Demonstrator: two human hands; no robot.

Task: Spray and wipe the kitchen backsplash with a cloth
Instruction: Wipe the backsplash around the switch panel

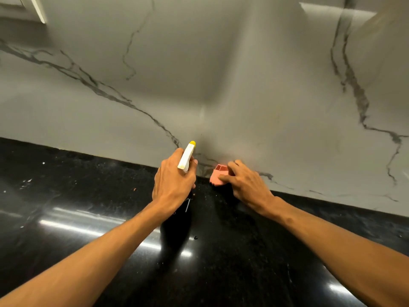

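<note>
Left hand point(174, 180) wraps tight around the neck of a spray bottle point(187, 159), fingers curled to the trigger side. Its yellow nozzle point(192, 142) points up and away at the marble-veined backsplash point(221, 74) just beyond the knuckles. Just right of that grip, the right hand point(247, 182) pinches a pink object point(218, 176) between thumb and fingers, low against the foot of the wall. Whether this is the wiping cloth cannot be told, as it looks stiff and moulded.

Spraying appears to be the step in hand, with no wet sheen yet visible on the stone. To do it well, the nozzle should be lifted clear of the wall's base and aimed squarely at the panel. A few spread bursts would suit, with the wipe following before the liquid runs down.

Beyond the bottle the wall folds into an inside corner, where runoff is likely to gather and a wipe is harder to reach. Beneath both wrists runs a glossy black countertop point(66, 207), flecked white. A brown crumb point(134, 189) lies left of the gripping hand. Far up to the left, the edge of a pale cabinet point(33, 9) shows. Nothing stands between nozzle and stone.
</note>
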